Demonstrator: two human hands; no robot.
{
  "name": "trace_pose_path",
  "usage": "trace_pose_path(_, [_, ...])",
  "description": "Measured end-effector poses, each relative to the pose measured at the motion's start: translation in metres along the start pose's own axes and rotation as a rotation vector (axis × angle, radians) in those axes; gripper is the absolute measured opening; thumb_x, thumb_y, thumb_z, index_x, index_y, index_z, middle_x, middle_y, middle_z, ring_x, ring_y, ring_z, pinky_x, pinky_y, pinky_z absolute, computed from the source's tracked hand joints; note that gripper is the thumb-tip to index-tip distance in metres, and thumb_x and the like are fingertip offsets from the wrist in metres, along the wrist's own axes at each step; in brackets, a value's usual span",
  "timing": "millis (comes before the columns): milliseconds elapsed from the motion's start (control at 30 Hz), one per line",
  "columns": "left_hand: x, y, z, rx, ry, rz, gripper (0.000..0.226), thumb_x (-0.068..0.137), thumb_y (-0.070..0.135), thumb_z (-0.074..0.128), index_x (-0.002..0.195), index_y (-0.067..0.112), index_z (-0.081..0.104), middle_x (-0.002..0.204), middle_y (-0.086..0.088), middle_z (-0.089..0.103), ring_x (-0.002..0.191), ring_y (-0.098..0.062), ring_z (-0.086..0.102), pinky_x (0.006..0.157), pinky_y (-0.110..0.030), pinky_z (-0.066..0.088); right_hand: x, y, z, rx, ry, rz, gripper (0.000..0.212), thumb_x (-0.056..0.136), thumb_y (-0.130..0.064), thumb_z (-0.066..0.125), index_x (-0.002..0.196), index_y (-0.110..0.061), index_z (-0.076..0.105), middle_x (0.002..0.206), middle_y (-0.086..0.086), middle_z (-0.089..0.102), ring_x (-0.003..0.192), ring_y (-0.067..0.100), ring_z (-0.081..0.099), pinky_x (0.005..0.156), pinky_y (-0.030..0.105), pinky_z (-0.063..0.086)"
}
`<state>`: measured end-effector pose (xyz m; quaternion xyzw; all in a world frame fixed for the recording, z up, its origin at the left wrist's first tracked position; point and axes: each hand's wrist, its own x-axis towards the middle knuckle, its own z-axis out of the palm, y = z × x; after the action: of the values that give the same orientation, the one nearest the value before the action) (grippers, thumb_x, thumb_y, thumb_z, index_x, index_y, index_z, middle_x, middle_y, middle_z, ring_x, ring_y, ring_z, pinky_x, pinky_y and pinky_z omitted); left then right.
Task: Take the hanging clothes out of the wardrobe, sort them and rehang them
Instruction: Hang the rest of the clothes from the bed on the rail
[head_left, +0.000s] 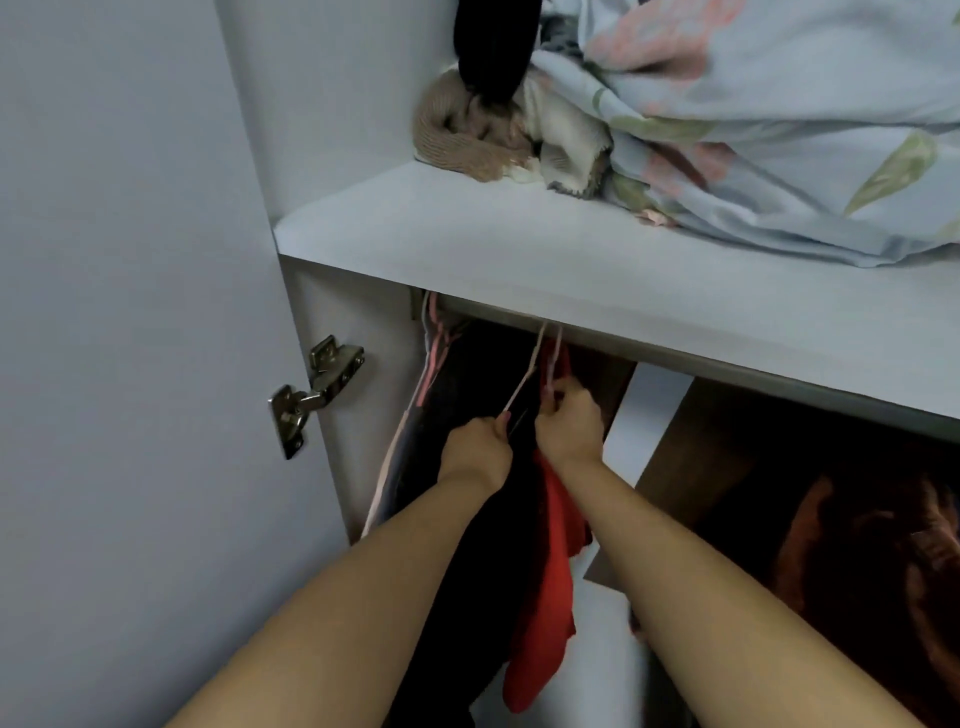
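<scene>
Both my arms reach into the wardrobe under the white shelf (519, 249). My left hand (475, 449) grips the sloping arm of a pale pink hanger (522, 382) that carries a black garment (467, 571). My right hand (569, 423) pinches a second pink hanger (557, 343) with a red garment (545, 597) hanging down between my forearms. Both hanger hooks disappear behind the shelf's front edge, so the rail is hidden. Another dark garment on a pink hanger (415, 410) hangs at the far left.
The open door (130, 364) with a metal hinge (311, 395) stands at left. On the shelf lie a floral quilt (779, 130), a beige knit (457, 135) and a black item (493, 47). A brown panel (691, 457) and dark reddish fabric (872, 545) fill the right.
</scene>
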<state>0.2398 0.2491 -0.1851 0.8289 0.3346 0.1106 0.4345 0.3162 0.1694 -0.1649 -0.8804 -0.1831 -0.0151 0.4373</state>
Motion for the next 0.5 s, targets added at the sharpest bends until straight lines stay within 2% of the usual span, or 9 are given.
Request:
trace_pose_path(100, [0.012, -0.020, -0.030, 0.000, 0.073, -0.058, 0.048, 0.104, 0.036, 0.030, 0.116, 0.002, 0.062, 0.119, -0.022, 0.062, 0.111, -0.035, 0.057, 0.095, -0.032, 0.044, 0.007, -0.028, 0.027, 0.036, -0.103, -0.029, 0.022, 0.091, -0.007, 0.048, 0.107, -0.006, 0.063, 0.106, 0.017, 0.068, 0.098, 0.033, 0.063, 0.078, 0.033, 0.049])
trace_pose_path(200, [0.023, -0.034, -0.052, -0.019, 0.064, -0.083, 0.048, 0.105, 0.034, 0.028, 0.120, 0.002, 0.060, 0.126, -0.021, 0.059, 0.117, -0.034, 0.054, 0.096, -0.029, 0.040, 0.013, -0.051, 0.053, 0.053, -0.170, -0.049, 0.021, 0.089, -0.002, 0.048, 0.103, -0.002, 0.064, 0.103, 0.020, 0.068, 0.097, 0.035, 0.063, 0.076, 0.031, 0.046])
trace_pose_path(267, [0.026, -0.036, -0.058, 0.007, 0.046, -0.091, 0.048, 0.105, 0.032, 0.026, 0.122, 0.001, 0.059, 0.128, -0.020, 0.058, 0.118, -0.032, 0.053, 0.089, -0.027, 0.038, 0.013, -0.064, 0.069, 0.069, -0.178, -0.048, 0.020, 0.087, 0.000, 0.047, 0.099, 0.000, 0.063, 0.102, 0.021, 0.067, 0.098, 0.036, 0.063, 0.077, 0.034, 0.047])
trace_pose_path(400, [0.028, -0.038, -0.051, 0.017, 0.085, -0.064, 0.049, 0.105, 0.032, 0.026, 0.108, 0.001, 0.064, 0.119, -0.021, 0.063, 0.111, -0.033, 0.057, 0.090, -0.033, 0.042, 0.016, -0.066, 0.081, 0.092, -0.166, -0.047, 0.017, 0.089, -0.003, 0.046, 0.096, -0.002, 0.061, 0.099, 0.022, 0.067, 0.094, 0.037, 0.064, 0.080, 0.043, 0.052])
trace_pose_path(500, [0.025, -0.036, -0.040, 0.034, 0.133, -0.062, 0.048, 0.105, 0.029, 0.025, 0.109, -0.002, 0.061, 0.117, -0.021, 0.063, 0.109, -0.034, 0.057, 0.088, -0.032, 0.042, 0.023, -0.054, 0.075, 0.113, -0.182, -0.066, 0.018, 0.091, -0.004, 0.048, 0.100, -0.004, 0.063, 0.097, 0.020, 0.068, 0.089, 0.037, 0.066, 0.080, 0.047, 0.054])
